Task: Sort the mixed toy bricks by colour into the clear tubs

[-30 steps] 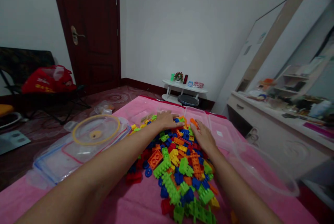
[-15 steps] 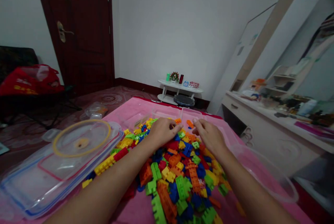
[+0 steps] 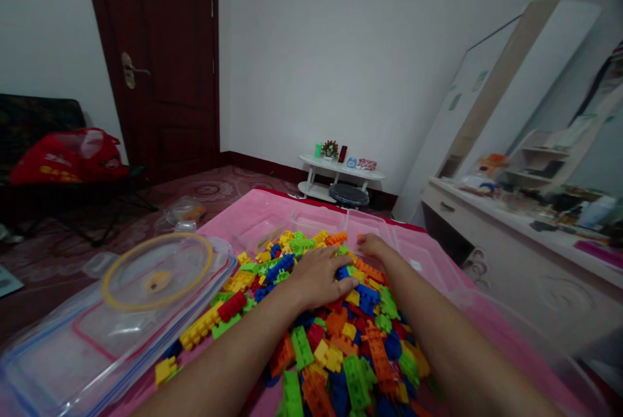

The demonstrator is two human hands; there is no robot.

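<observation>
A large heap of interlocking toy bricks (image 3: 335,358) in orange, green, yellow, blue and red covers the middle of the pink tabletop. My left hand (image 3: 318,277) lies palm down over the heap, its fingers apart and touching bricks. Beyond the heap's far right side, my right hand (image 3: 377,248) has its fingers curled down at a clear plastic box (image 3: 363,217). A bit of an orange brick (image 3: 360,238) shows at its fingertips; most of that piece is hidden.
Stacked clear lids (image 3: 117,333) lie on the left, a round yellow-rimmed lid (image 3: 207,261) on top. More clear boxes (image 3: 423,261) line the far and right sides. A white dresser (image 3: 516,235) stands to the right.
My left hand has come down and nearer onto the heap, fingers spreading. My right hand has reached forward and curled at the orange pieces in the clear box. The view has shifted slightly.
</observation>
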